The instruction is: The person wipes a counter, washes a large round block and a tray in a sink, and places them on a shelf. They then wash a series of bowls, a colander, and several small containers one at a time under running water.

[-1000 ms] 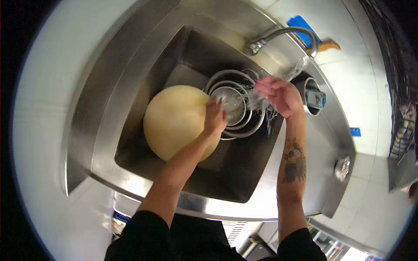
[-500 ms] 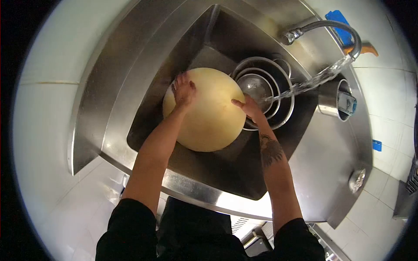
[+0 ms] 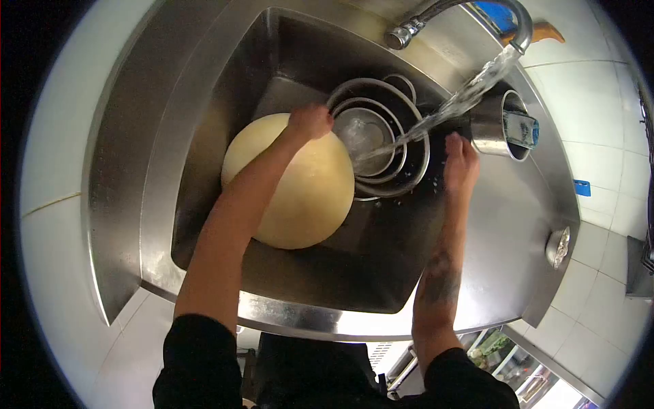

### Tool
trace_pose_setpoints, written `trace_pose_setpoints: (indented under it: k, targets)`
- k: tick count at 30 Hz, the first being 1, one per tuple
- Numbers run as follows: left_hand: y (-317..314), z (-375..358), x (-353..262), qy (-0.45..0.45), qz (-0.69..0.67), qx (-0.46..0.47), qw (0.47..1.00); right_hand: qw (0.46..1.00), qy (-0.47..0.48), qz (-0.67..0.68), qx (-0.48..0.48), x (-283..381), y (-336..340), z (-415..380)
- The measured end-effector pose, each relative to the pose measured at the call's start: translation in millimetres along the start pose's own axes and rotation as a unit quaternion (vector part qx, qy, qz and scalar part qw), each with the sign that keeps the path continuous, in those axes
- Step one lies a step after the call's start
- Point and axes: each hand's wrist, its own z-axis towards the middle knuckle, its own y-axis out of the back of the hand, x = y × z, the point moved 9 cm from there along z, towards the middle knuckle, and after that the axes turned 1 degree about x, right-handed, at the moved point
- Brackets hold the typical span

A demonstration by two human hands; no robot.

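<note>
Both arms are extending forward over the sink (image 3: 361,279) from black sleeves (image 3: 201,351), the left one slanting up across the large yellow dome (image 3: 303,184) and the right one standing nearly straight along the basin's right side. The left hand (image 3: 311,123) is lying over the far right part of the dome with its wrist bent inward and its fingers curling down toward the nested metal pots (image 3: 359,131); whether it is gripping, pressing or only skimming the surface, one cannot tell. The right hand (image 3: 461,163) is hovering just beside the metal container (image 3: 488,123), its fingers bunching close together — blur is leaving it unclear whether they are clenched or holding anything small. The left forearm is covering a broad strip of the dome, and the dome itself is hiding the near left rims of the pots. The faucet (image 3: 523,28) is running partly out of frame at the top, and the blue thing (image 3: 496,15) behind it is being cut off too. Water (image 3: 473,88) is streaming slantwise into the pots, blurring their inner edges. The dome is sitting in the left part of the sink, near the basin's left wall — round, smooth and pale yellow, showing a soft sheen near its middle and a darker tone toward its lower edge.
</note>
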Motion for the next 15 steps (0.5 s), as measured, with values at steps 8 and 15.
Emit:
trace_pose_setpoints:
  k: [8,15]
  targets:
    - [-70.4,110.5,68.9,0.052,-0.019,0.125,0.991,0.889,-0.091,0.178,0.412,-7.4,-112.5,58.7]
    - [-40.8,69.5,60.6,0.021,-0.047,0.106,0.993,0.913,-0.153,0.218,0.309,-166.0,-205.8,136.3]
